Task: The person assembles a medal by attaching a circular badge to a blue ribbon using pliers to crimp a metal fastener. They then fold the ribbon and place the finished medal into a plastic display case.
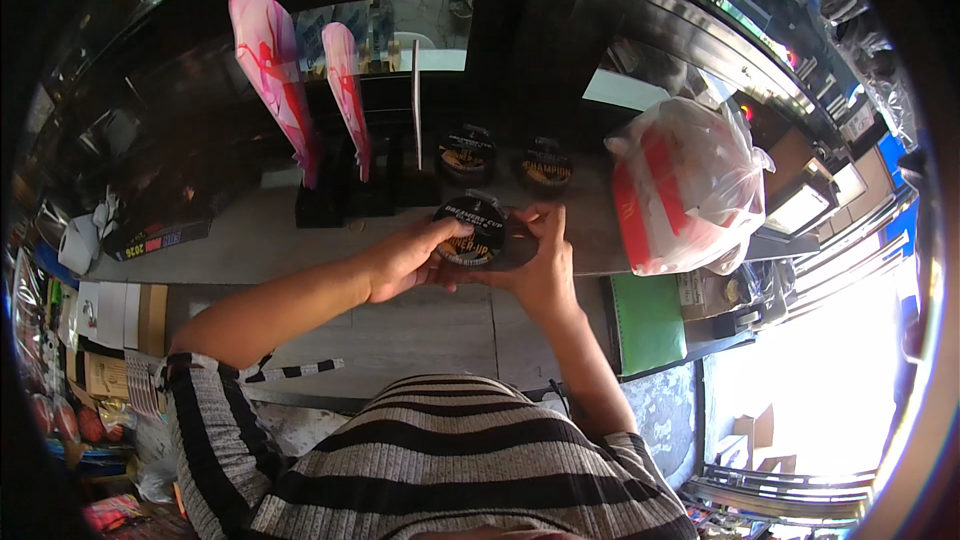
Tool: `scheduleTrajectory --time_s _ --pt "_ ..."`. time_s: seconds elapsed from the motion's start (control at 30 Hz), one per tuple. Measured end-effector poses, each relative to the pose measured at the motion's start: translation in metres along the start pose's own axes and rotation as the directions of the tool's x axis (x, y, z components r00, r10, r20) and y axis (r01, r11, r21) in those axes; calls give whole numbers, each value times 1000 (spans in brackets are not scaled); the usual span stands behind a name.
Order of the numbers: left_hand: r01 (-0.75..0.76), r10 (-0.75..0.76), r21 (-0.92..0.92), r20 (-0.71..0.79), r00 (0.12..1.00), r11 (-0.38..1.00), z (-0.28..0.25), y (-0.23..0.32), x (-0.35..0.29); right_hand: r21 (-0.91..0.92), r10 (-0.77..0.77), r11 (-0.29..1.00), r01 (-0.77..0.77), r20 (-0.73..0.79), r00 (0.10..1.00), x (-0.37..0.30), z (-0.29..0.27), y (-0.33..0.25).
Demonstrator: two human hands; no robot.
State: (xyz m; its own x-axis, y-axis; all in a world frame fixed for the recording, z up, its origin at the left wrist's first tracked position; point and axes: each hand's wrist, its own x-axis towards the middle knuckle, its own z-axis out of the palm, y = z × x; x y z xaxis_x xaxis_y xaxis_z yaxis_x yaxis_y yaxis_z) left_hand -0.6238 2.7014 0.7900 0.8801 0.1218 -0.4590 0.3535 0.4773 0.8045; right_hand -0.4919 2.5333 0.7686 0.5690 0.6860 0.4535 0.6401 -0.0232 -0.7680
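Between my hands is a round black plaque (486, 232) with white and gold lettering, tilted toward me over the counter's near edge. My left hand (408, 258) grips its left side, the thumb lying on the printed face and the fingers curled below. At the right side, my right hand (540, 265) is closed, its lower fingers under the plaque and its thumb and forefinger bent together near the rim. Whether those fingertips pinch anything separate is too small to tell. Two similar round black plaques, one left (466, 156) and one right (546, 170), stand just beyond.
Left of the plaques, a tall pink-and-red trophy (272, 60) and a shorter one (346, 80) stand on black bases. Beside them rises a thin white panel (416, 105), seen edge-on. A knotted plastic bag (685, 185) sits at right, above a green folder (648, 325).
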Motion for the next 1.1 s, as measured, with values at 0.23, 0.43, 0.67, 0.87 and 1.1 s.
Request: scheduleTrajectory --time_s 0.23,0.43,0.67,0.87,1.1 --pt "-278 283 -151 12 959 949 -8 -31 -6 -352 -11 935 -29 -111 994 67 -58 62" --pt "-330 359 -325 32 933 886 -4 -43 -14 -474 133 876 -85 68 989 112 -52 130" --pt "-380 418 -534 -54 907 755 5 -50 -16 -489 126 870 -67 90 988 115 -49 127" --pt "-405 422 -624 -130 897 668 15 -49 -12 -236 110 963 -132 -102 989 87 -18 101" --pt "-503 457 -625 -251 853 597 23 -49 -13 413 239 890 -194 -60 969 57 -11 44"
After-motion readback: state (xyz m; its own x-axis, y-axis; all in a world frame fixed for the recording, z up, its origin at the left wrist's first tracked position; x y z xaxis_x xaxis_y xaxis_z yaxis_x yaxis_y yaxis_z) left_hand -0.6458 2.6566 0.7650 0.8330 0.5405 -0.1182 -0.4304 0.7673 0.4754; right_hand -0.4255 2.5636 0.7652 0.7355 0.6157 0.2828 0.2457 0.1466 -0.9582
